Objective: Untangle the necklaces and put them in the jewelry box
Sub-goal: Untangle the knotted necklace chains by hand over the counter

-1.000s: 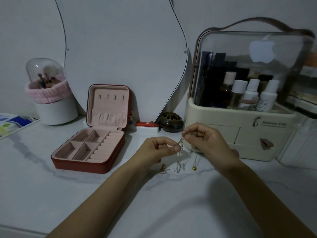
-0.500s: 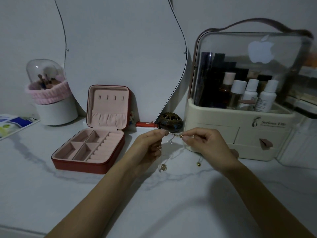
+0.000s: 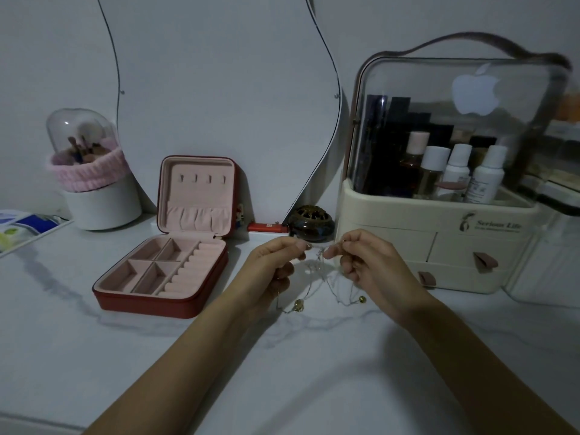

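head view: left hand (image 3: 276, 262) and right hand (image 3: 361, 262) both raised over the marble table (image 3: 94, 356), each pinching the tangled necklaces (image 3: 320, 277) at thumb and fingertip, a short span of chain taut between them. likely held up so the loops hang free and the knot shows. two small gold beads dangle low, near the tabletop; cannot tell whether they touch it. jewelry box (image 3: 163, 277) sits to the left, lid upright, pink compartments bare, near for the drop-in. untangling not yet done. cosmetics organizer (image 3: 439, 252) just behind the right hand.
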